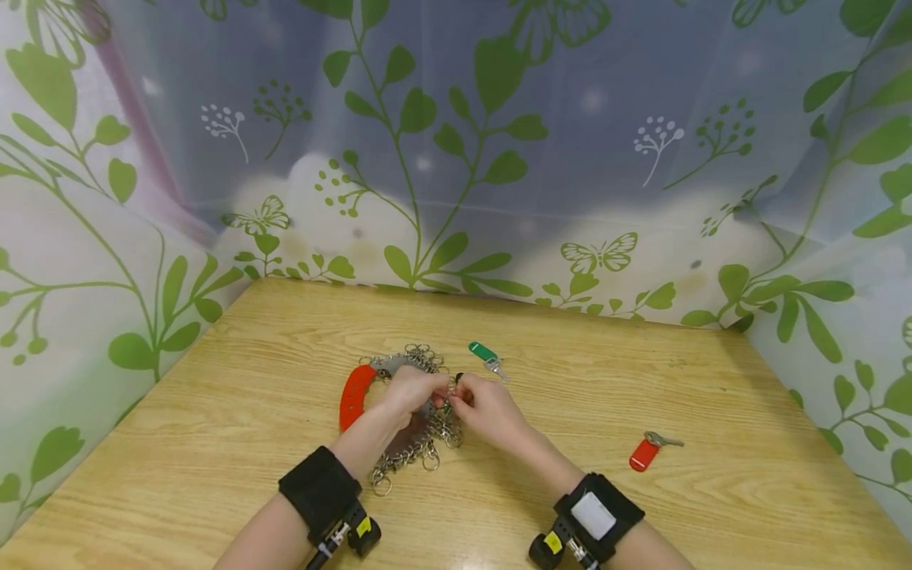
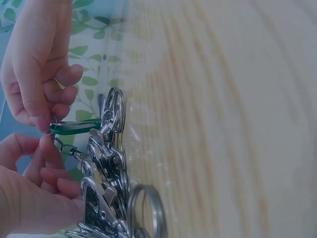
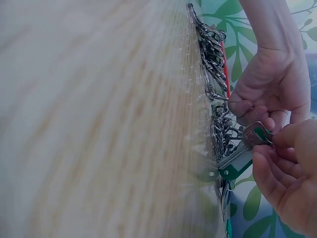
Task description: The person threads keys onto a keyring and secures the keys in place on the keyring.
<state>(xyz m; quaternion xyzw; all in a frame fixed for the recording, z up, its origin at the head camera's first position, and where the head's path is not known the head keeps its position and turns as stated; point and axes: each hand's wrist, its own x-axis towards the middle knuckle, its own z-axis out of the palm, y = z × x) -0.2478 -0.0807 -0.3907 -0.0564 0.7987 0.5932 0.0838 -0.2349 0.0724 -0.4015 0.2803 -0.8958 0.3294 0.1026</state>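
Note:
My left hand (image 1: 413, 389) and right hand (image 1: 492, 408) meet over a key ring carrier with a red handle (image 1: 355, 396), which lies on the table. Many small metal clips and split rings (image 1: 431, 457) hang round its edge. Between my fingertips is a key with a green tag (image 2: 74, 128). In the right wrist view, my right thumb and fingers pinch the small ring at the head of the key (image 3: 255, 133). My left fingertips pinch the end of a short chain (image 2: 68, 148) that leads to one of the clips, right against that ring. My fingertips partly hide the join.
Just beyond the hands lies another key with a green tag (image 1: 483, 351). To the right on the wooden table (image 1: 570, 372) is a key with a red tag (image 1: 644, 455). A leaf-patterned cloth (image 1: 456, 198) surrounds the back and sides.

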